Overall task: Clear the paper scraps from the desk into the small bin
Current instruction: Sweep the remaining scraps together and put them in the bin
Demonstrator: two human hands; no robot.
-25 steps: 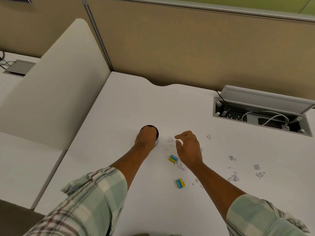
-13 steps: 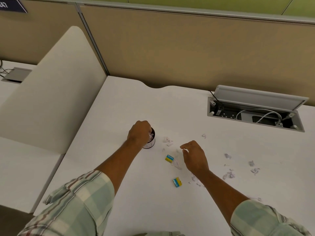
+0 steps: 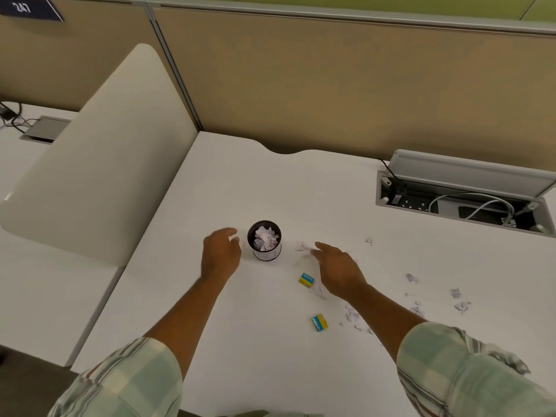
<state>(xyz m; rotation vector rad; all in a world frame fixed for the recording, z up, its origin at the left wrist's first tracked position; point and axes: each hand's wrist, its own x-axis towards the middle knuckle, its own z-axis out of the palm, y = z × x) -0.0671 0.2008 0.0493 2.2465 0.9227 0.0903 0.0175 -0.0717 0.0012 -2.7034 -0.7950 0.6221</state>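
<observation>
The small black bin point(image 3: 264, 253) stands on the white desk point(image 3: 270, 188), filled with crumpled white paper. My left hand point(image 3: 220, 254) hovers just left of the bin, fingers curled down, with a white scrap point(image 3: 233, 238) at its fingertips; whether it grips that scrap is hidden. My right hand point(image 3: 337, 266) is right of the bin, fingers spread and pointing at a crumpled scrap point(image 3: 302, 245) on the desk. Several more scraps lie to the right, such as one point(image 3: 369, 240) farther back, one point(image 3: 412, 278) and a cluster point(image 3: 351, 316) beside my right forearm.
Two small yellow-and-blue boxes point(image 3: 306, 279) point(image 3: 319, 322) lie among the scraps near my right hand. An open cable tray point(image 3: 463, 206) with wires sits at the back right. A white divider panel point(image 3: 90, 176) stands along the desk's left edge.
My left hand has moved off the top of the bin to its left side, uncovering the paper inside. My right hand has shifted forward toward the scrap right of the bin.
</observation>
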